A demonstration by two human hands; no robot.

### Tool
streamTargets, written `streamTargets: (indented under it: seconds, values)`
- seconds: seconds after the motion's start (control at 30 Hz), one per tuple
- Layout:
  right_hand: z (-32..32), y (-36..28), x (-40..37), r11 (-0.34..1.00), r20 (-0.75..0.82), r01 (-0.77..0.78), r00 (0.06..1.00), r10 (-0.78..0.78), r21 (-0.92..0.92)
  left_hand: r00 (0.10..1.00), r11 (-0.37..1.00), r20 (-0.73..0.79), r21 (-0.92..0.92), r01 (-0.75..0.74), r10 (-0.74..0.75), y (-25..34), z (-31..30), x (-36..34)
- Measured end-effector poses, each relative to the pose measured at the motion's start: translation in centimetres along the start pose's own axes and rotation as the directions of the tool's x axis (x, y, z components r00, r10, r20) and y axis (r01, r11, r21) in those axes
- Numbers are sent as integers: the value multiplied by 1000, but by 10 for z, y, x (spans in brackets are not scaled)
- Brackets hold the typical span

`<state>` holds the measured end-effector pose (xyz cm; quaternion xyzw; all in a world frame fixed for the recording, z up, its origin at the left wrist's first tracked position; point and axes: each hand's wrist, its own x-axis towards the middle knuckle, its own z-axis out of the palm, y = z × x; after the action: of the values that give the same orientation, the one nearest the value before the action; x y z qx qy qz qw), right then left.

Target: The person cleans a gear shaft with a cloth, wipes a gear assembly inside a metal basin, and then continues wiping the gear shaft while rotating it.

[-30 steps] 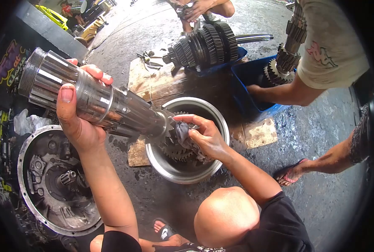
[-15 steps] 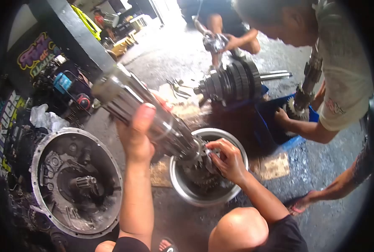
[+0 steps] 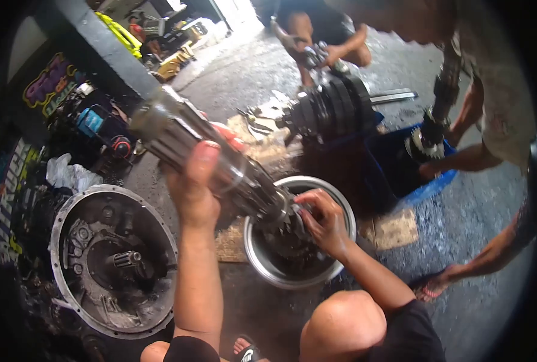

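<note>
A thick, shiny splined metal shaft [image 3: 244, 176] slants across the middle, its wide end at the upper left. My left hand [image 3: 195, 196] is wrapped round it near that upper end, thumb on top. The shaft's lower end hangs over a round metal bowl [image 3: 298, 181]. There, my right hand [image 3: 324, 222] has thumb and forefinger pinched together against the shaft's end. What lies between those fingertips is too small and hidden to make out. Dark metal parts, blurred, lie inside the bowl.
At the left stands a round gearbox housing [image 3: 63, 295] with a splined stub inside. Behind the bowl lies a large gear stack [image 3: 332, 108]. A person on the right holds a geared shaft [image 3: 428, 133] over a blue bin [image 3: 422, 196]. Another person crouches behind. Wooden boards [image 3: 396, 229] lie underneath.
My hands keep almost the same hold on the shaft, and the view has shifted slightly. The co-worker's hand at the blue bin has moved lower and to the right.
</note>
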<state>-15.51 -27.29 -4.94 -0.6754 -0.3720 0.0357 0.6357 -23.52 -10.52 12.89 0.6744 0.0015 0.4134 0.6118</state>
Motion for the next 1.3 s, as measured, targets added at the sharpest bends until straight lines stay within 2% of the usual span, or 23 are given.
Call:
streamTargets:
  seconds: [0.07,0.1,0.17,0.2,0.27,0.3,0.4,0.43,0.47,0.53,0.57,0.63,0.7,0.73,0.77,0.83,0.93,0.97,1.13,1.2,1.23,1.27,1.3]
  values:
    - [3,2,0,995,-56,86,995,-83,58,999,991,-42,-131,-3,-2,1,7,4]
    - [3,7,-3,996,-66,73,995,-70,47,999,990,-31,-144,11,-16,6,13,4]
    - [7,16,-15,998,-58,19,998,-15,63,995,1000,-94,4,16,-16,15,20,-1]
    - [9,17,-18,998,-64,7,998,-3,59,996,1000,-87,-1,28,-28,10,19,0]
    - [7,21,-29,965,10,-185,982,186,186,986,996,-157,78,-35,47,-4,16,0]
    - [4,27,-28,983,35,-136,991,132,123,989,999,-138,36,-39,43,-4,15,0]
    - [-3,33,-26,982,40,-122,992,117,148,998,996,-31,-69,-64,62,-3,15,1]
    - [-8,30,-26,944,43,-242,970,239,222,999,998,-27,-55,-36,35,-1,16,0]
    - [5,50,-28,897,-71,-188,970,234,400,999,998,-24,-52,-35,34,-2,15,2]
    - [2,43,-17,859,-135,-150,960,245,489,993,987,121,-159,12,7,-6,8,6]
    - [-2,32,-11,858,-136,-153,959,249,491,987,991,158,-124,44,-24,-5,8,8]
    - [-13,0,-3,950,79,-226,974,214,213,974,986,225,-158,46,-9,-9,7,12]
    - [-10,5,-9,985,-5,-63,998,64,160,944,983,326,-184,20,42,-12,4,18]
    - [-7,12,-14,993,-52,38,998,-32,112,944,983,326,-184,22,40,-12,3,19]
    - [-3,19,-23,993,-54,38,998,-32,110,944,983,329,-182,23,38,-12,3,19]
    - [0,26,-36,992,-32,-71,997,74,103,943,982,332,-185,31,33,-13,2,19]
    - [4,27,-33,998,-86,-13,996,19,67,948,982,316,-188,30,31,-13,3,17]
    - [0,22,-33,998,-52,-55,997,57,38,945,979,325,-199,38,29,-13,3,18]
    - [-7,40,-40,1000,18,-7,1000,8,-21,944,972,328,-231,43,36,-10,2,17]
    - [-14,37,-45,970,-95,-231,967,238,79,950,975,313,-217,55,16,-13,2,15]
    - [-22,25,-39,953,-144,-270,947,288,135,958,971,286,-229,68,1,-13,3,14]
    - [-23,17,-29,936,-188,-200,947,260,290,960,972,279,-226,57,9,-13,4,14]
    - [-26,6,-17,951,-185,-113,968,171,288,961,970,276,-234,71,-3,-14,5,13]
